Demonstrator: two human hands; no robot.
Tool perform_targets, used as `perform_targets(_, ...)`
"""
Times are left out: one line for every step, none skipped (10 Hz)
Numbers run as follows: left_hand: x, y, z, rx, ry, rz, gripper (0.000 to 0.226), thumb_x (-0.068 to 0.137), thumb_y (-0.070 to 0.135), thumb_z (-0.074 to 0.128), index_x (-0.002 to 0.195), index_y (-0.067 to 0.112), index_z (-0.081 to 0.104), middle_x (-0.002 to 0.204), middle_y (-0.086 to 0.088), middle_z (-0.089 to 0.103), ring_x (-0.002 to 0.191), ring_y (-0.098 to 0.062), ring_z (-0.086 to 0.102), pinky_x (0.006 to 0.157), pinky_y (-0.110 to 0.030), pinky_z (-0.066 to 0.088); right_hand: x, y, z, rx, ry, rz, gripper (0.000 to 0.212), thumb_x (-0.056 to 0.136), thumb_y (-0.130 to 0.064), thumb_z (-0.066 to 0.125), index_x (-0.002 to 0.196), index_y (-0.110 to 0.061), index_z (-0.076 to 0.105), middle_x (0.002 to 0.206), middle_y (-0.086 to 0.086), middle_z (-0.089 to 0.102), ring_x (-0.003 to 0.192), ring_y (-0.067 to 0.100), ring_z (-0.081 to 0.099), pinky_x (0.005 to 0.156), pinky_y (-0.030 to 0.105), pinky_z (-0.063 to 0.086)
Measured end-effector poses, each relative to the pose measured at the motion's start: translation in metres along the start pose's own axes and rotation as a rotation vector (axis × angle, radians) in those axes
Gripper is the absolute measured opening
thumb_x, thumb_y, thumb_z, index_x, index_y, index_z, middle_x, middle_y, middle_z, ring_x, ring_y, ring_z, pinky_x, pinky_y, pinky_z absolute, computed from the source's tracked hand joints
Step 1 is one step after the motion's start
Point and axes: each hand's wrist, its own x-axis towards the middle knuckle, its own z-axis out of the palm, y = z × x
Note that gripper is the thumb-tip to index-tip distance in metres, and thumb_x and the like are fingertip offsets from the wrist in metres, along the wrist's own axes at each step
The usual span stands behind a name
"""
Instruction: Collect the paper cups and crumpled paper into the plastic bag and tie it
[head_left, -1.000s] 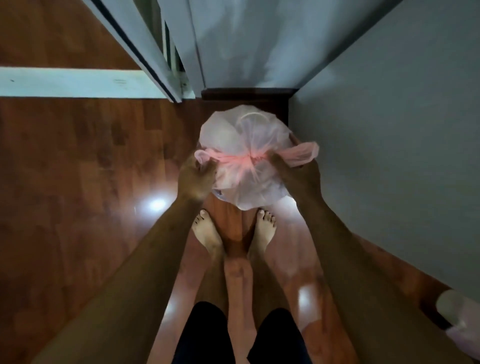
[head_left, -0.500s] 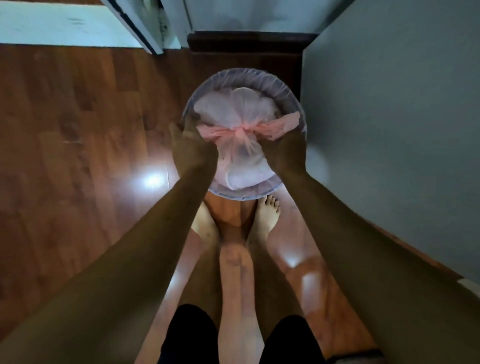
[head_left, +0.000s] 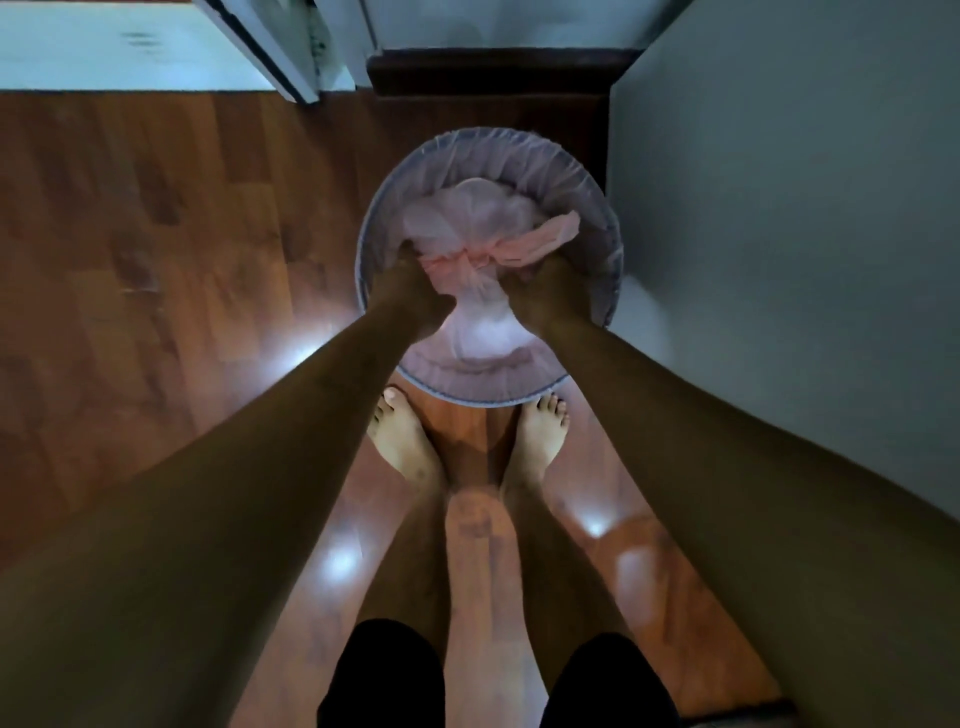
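Observation:
A pink plastic bag (head_left: 480, 218), knotted at its top, sits down inside a round lined bin (head_left: 374, 244) on the floor. Pale shapes show faintly through the thin plastic; I cannot make out cups or paper. My left hand (head_left: 410, 283) grips the bag's left side beside the knot. My right hand (head_left: 540, 283) holds the right side, below a loose pink tail of the bag. Both hands reach inside the bin's rim, and their fingers are partly hidden by the plastic.
The bin stands on a glossy wooden floor (head_left: 156, 260) close to a grey wall (head_left: 779, 234) on the right. A dark baseboard (head_left: 493, 70) and a pale door frame (head_left: 260, 47) lie beyond it. My bare feet (head_left: 405, 441) stand just behind the bin.
The knotted bag went from held up in the air down into the lined bin. Both hands followed it lower and kept their hold on its sides.

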Motion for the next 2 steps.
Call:
perform_targets(-0.013,0.009,-0.014,-0.077,-0.041,0.016,0.088,0.078,0.031,0.072,0.150,0.011,0.028,0.141,-0.013,0.049,0.130,-0.035,0.047,0.107,-0.039,0.043,-0.017,-0.015,-0.018,-0.018,-0.028,-0.006,0.046,0.093,-0.031,0.061,0.130,-0.005,0.053,0.121,0.013,0.063,0.113,0.030,0.060,0.095,0.032,0.047)
perform_targets(-0.028,0.016,-0.027,-0.021,-0.049,-0.007,0.064,0.088,0.037,0.065,0.141,0.008,0.046,0.135,-0.011,0.057,0.122,-0.032,0.056,0.093,-0.026,0.043,-0.039,-0.030,-0.041,-0.024,-0.075,-0.001,0.051,0.096,-0.029,0.057,0.140,-0.006,0.044,0.133,0.013,0.057,0.121,0.029,0.055,0.090,0.024,0.040)
